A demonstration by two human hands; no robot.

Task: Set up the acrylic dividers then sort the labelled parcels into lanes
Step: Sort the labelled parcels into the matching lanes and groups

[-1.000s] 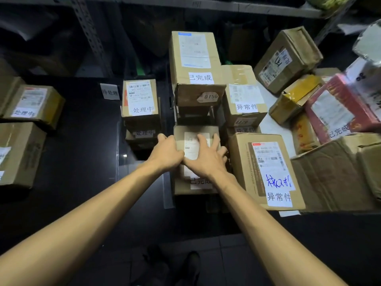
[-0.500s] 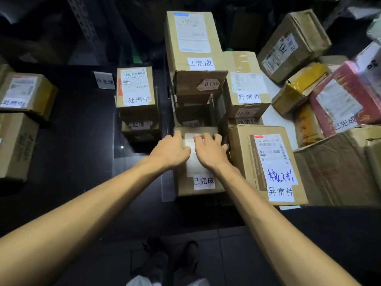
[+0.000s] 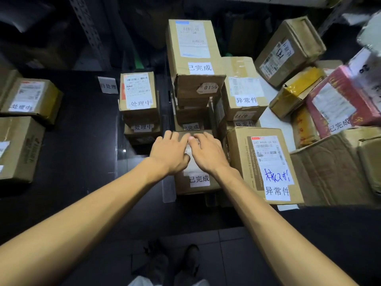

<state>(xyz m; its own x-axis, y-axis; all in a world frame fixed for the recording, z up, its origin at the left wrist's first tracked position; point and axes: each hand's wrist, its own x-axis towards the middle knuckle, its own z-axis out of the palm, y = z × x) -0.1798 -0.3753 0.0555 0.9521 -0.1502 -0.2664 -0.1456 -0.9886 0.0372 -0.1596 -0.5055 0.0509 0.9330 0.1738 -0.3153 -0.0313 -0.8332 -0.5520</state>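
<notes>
Nearest, below the landmark parcel, a pair of dark shoes stands on the tiled floor. Both forearms reach up to that landmark, a cardboard parcel labelled 已完成 on the dark worktop. The left hand and right hand lie palm down side by side on its top, fingers stretched out and curled round nothing, the fingertips near its far edge. Just left of this parcel a clear acrylic divider stands on edge against its side, and further left a second clear divider shows mainly by its glinting edge. Touching the parcel's right side is a larger box marked 异常件 with blue handwriting. Behind the parcel rises a stack of 已完成 boxes topped by a tall carton. Behind and left sits a 处理中 stack, with a white 待处理 sign beside it. Behind and right is another 异常件 box. Far right of the parcel lies a jumbled heap including a red package; far left, a 处理中 box.
</notes>
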